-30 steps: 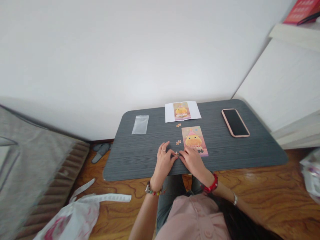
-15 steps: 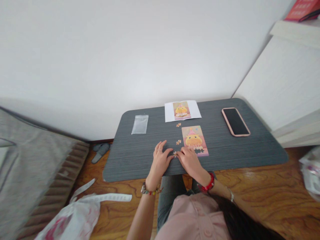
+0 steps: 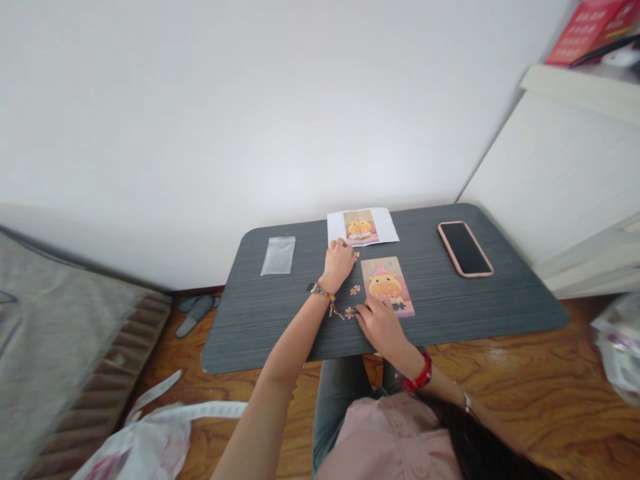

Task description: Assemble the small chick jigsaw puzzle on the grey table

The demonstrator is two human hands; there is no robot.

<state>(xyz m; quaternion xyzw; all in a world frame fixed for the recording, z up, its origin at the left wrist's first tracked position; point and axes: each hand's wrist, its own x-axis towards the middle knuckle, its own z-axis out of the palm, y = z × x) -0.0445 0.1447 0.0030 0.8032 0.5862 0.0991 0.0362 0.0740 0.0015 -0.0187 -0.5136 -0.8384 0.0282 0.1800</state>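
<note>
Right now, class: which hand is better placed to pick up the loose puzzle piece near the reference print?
Probably the left hand: it reaches over that loose piece, while the right hand rests by the puzzle.

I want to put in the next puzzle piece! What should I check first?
1. Puzzle lies flat on the table: ok.
2. Gap to fill: dark holes show at the puzzle's bottom edge beside the right hand: ok.
3. Loose pieces within reach: one piece left of the puzzle, one small piece by the right hand: ok.
4. Left hand has a piece: it is at the far piece near the reference picture, but a grip cannot be seen: cannot tell.
5. Reference picture uncovered for comparing: ok.
6. Which piece fits which hole: too small to see: cannot tell.
</note>
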